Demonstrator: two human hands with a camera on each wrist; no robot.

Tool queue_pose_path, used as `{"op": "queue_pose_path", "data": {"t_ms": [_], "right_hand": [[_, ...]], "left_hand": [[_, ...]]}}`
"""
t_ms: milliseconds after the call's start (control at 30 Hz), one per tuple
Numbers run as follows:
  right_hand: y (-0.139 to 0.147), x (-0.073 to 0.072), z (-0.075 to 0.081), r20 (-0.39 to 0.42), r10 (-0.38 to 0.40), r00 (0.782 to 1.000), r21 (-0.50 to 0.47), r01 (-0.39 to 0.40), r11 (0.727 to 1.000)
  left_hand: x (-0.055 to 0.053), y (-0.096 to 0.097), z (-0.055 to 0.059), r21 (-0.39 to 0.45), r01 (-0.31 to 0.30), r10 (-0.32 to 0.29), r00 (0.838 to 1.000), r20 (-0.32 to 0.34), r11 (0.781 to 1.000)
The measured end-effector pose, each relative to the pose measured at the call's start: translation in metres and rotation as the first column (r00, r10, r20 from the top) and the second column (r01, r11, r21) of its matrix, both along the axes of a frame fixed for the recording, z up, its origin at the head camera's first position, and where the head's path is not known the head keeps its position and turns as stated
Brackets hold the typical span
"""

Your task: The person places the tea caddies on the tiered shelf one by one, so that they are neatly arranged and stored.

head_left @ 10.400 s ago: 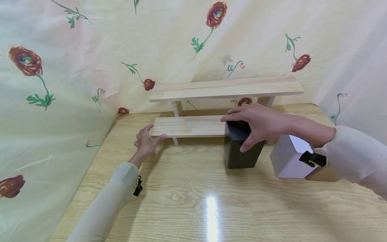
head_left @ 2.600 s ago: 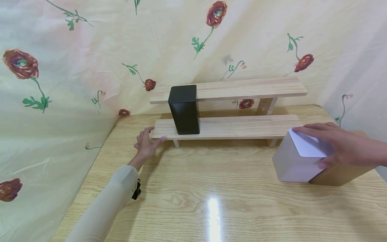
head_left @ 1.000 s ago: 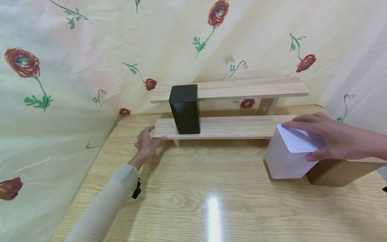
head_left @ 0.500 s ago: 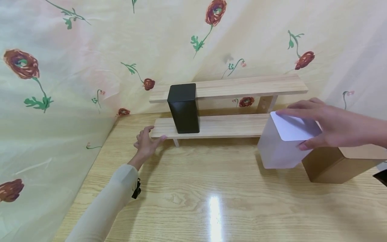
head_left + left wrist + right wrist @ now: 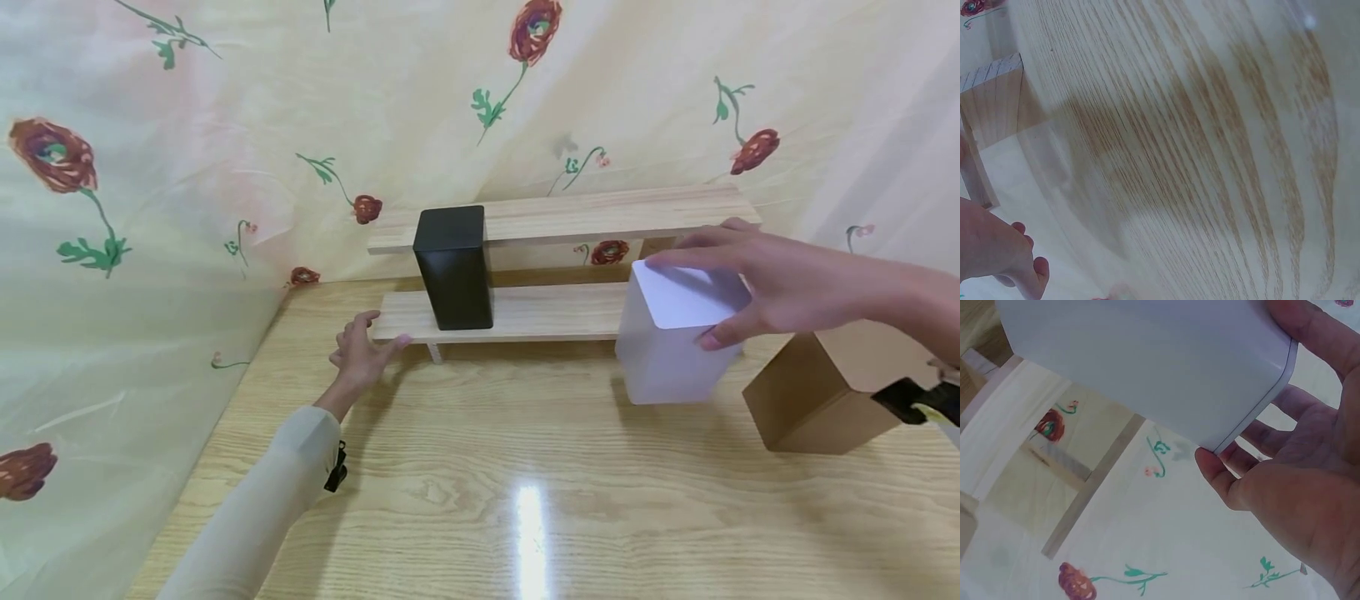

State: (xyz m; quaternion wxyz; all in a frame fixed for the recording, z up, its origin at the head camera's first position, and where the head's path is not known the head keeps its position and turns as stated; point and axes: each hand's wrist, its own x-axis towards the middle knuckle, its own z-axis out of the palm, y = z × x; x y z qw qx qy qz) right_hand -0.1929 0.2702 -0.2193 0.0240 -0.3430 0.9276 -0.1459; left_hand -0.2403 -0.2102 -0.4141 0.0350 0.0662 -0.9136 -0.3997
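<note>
My right hand (image 5: 780, 279) grips a white box (image 5: 663, 362) with rounded corners by its top, fingers along the far edge and thumb on the near one. The box is tilted a little, in front of the right part of a two-tier wooden shelf (image 5: 558, 308). In the right wrist view, fingers and thumb hold one end of the white box (image 5: 1147, 375). My left hand (image 5: 358, 352) holds the lower board's left end, thumb at its front edge. The left wrist view shows this hand (image 5: 997, 250) only partly. A tall black box (image 5: 453, 271) stands upright on the lower board.
A brown box (image 5: 817, 396) stands on the wood-grain table (image 5: 450, 500) at the right, below my right forearm. The upper board (image 5: 600, 215) runs behind the black box. Floral cloth (image 5: 420, 100) hangs behind and at both sides.
The black box went from my right hand onto the lower board's left part. My right hand then took the white box from beside the brown box and moved it left. The left hand stays put.
</note>
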Motion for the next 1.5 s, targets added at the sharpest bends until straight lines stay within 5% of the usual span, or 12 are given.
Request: {"op": "queue_pose_path", "data": {"t_ms": [500,1500], "right_hand": [[-0.03,-0.038,0.014,0.054,0.095,0.994,-0.025,-0.094,0.995],[-0.093,-0.102,0.016,0.259,-0.003,0.966,-0.057,0.019,0.998]], "left_hand": [[-0.007,0.005,-0.001,0.016,-0.021,0.021,1.0,-0.001,1.0],[-0.006,0.003,-0.001,0.009,-0.008,0.008,1.0,0.007,1.0]]}}
